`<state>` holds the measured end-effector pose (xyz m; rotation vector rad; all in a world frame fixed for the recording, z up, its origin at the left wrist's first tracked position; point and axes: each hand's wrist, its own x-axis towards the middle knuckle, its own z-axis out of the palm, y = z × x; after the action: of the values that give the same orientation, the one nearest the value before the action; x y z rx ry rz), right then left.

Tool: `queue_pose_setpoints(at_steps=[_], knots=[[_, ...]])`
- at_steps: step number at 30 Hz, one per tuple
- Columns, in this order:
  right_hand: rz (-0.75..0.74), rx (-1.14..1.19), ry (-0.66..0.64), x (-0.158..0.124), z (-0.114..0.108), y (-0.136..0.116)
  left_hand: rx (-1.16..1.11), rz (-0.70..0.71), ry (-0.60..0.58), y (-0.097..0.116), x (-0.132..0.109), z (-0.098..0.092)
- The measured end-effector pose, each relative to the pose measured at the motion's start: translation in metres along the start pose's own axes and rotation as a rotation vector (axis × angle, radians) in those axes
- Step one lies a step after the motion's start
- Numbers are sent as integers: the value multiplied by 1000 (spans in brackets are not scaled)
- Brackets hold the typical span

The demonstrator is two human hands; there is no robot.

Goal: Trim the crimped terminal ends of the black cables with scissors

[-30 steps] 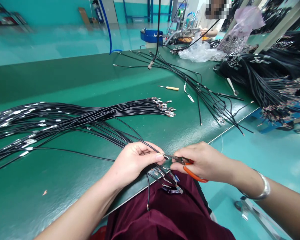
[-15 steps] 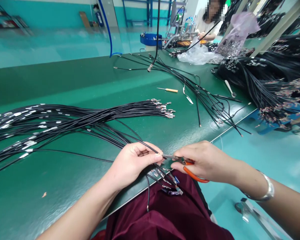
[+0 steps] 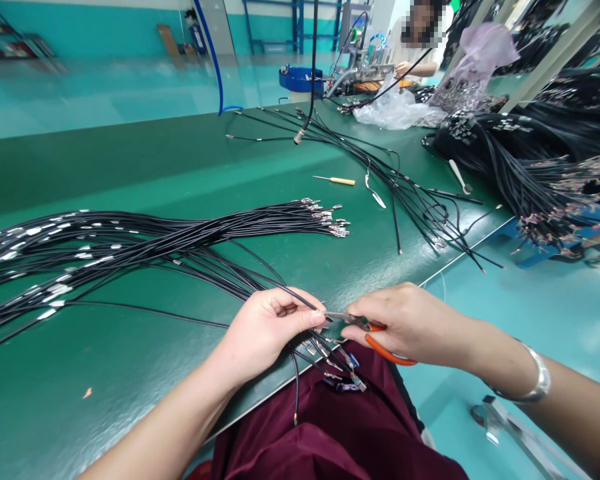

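Observation:
Between thumb and fingers, my left hand pinches a black cable near its end. My right hand is closed around orange-handled pliers. The slim metal jaws point left and meet the cable end at my left fingertips; whether they grip it is too small to tell. Below my hands, several cable ends with metal terminals hang over the table edge above dark red cloth. One more cable dangles straight down. Beyond my left hand lies a bundle of black cables with white labels and metal terminals.
The green table carries a yellow-handled pick, a white strip and loose cables. A black hose hangs over it. At right is a large cable heap. Behind plastic bags, another person sits at a machine.
My hands and the pliers hold almost the same position. The view has shifted very slightly, and the person in the background has moved a little.

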<state>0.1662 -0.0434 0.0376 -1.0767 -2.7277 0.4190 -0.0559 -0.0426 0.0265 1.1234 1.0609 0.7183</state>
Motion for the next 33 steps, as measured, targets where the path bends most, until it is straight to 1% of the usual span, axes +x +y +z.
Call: queue_pose_setpoints(at_steps=[5,14,17,19,21,24,26,27,30,31,33], knots=[[2,-2,-25,0,2,1,25,4,22,2,-1,2],[6,11,-25,0,7,0,39,-3,40,0,0,2],[17,57,-14,0,9,-1,23,3,38,1,0,2],[40,155,-4,0,9,-1,6,4,34,2,0,2],[112,291,1,-1,9,-2,-7,1,31,3,-1,2],[330,518,43,0,7,-4,-22,-7,31,2,-2,3],[437,696,124,2,7,-7,-52,-13,23,0,-2,4],[448,792,168,4,9,-9,-74,-19,14,-2,-2,4],[404,1038,270,10,18,-16,-145,-31,-23,-6,0,6],[414,1098,297,13,22,-17,-157,-35,-28,-6,1,7],[485,1210,326,16,28,-18,-117,-75,-52,-2,-1,7]])
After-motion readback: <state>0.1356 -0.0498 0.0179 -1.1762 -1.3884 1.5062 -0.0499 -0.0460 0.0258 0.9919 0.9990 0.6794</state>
